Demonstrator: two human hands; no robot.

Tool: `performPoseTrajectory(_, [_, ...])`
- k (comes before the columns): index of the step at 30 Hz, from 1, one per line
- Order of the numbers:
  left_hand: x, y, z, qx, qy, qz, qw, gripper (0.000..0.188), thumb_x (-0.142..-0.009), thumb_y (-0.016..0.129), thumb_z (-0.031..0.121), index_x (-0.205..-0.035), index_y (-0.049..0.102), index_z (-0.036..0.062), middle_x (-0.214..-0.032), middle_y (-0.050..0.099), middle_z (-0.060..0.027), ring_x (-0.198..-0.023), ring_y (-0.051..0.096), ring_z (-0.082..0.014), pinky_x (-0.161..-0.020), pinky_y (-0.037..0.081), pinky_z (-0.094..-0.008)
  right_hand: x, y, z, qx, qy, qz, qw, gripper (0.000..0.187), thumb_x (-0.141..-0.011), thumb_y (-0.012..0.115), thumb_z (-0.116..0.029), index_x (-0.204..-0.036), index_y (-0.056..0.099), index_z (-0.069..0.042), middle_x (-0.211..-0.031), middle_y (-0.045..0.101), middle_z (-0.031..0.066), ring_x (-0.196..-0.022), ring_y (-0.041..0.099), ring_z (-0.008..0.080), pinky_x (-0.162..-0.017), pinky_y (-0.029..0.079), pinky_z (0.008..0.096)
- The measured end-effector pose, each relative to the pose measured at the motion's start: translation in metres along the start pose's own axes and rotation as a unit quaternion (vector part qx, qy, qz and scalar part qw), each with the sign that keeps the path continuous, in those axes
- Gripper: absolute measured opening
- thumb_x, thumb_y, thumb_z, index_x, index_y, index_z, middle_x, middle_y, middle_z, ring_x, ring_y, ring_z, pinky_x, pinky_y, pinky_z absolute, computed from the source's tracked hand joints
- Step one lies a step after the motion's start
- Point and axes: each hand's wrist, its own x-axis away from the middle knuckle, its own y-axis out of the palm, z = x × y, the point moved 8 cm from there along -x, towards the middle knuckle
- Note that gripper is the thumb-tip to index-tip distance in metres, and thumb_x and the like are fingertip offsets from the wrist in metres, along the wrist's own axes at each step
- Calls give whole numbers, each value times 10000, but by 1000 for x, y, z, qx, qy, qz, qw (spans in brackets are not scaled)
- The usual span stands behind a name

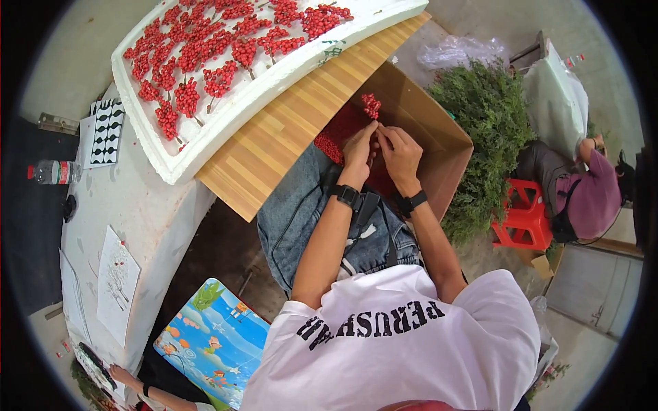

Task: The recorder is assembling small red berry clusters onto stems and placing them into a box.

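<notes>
A small sprig of artificial-looking red berries (pixel 371 106) stands upright above my fingertips. My left hand (pixel 358 149) pinches it just below the cluster. Close beside, with its fingertips touching the same spot, my right hand (pixel 401 152) is closed on the stem, which is mostly hidden by the fingers. Both hands are over an open cardboard box (pixel 444 140). Inside the box, partly covered by my left hand, lies a heap of red berries (pixel 330 145).
Left of the box, a white foam tray (pixel 175 164) of berry clusters rests on a wood-striped board (pixel 274 154). Green foliage (pixel 483 130) is piled at the right. Beyond it, a co-worker (pixel 589 192) sits by a red stool (pixel 524 222). A bottle (pixel 58 172) lies far left.
</notes>
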Motion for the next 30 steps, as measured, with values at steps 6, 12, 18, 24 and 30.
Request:
performPoseTrajectory(6, [23,1,6,-36,-47,1,998,365,-831,668,466,-963,723,130,-802,667,60,-590,532,-29,-480,382,-180,-31,-64,-13,-10,48,111,993,126,-796,710,-12,-920,702,-26,-869,688,116,-770,676,244,-683,528,309])
performPoseTrajectory(12, [24,3,15,-47,-44,13,998,328,-850,663,426,-977,723,130,-800,663,61,-612,542,-29,-487,393,-181,-133,-138,-57,17,38,207,978,135,-788,725,-3,-921,701,3,-869,703,116,-763,681,195,-690,525,282])
performPoseTrajectory(18, [13,-2,26,-75,-47,47,995,228,-828,722,348,-911,717,136,-753,650,67,-579,527,-30,-477,394,-174,-289,-98,-78,-116,28,151,981,148,-791,746,-102,-894,724,3,-796,717,91,-731,679,125,-668,509,244])
performPoseTrajectory(24, [9,-8,44,-70,-72,65,993,193,-796,772,283,-836,692,112,-740,648,53,-596,556,-36,-479,405,-184,-410,-18,-72,-86,-26,31,995,186,-797,733,-205,-876,734,-37,-751,707,102,-683,692,194,-630,521,293])
performPoseTrajectory(30, [-14,-14,55,-77,-73,63,992,242,-789,762,374,-868,681,159,-705,612,73,-570,540,-37,-466,402,-174,-477,45,-90,12,-105,-74,992,167,-791,717,-234,-847,744,-79,-736,702,82,-653,677,248,-613,524,343])
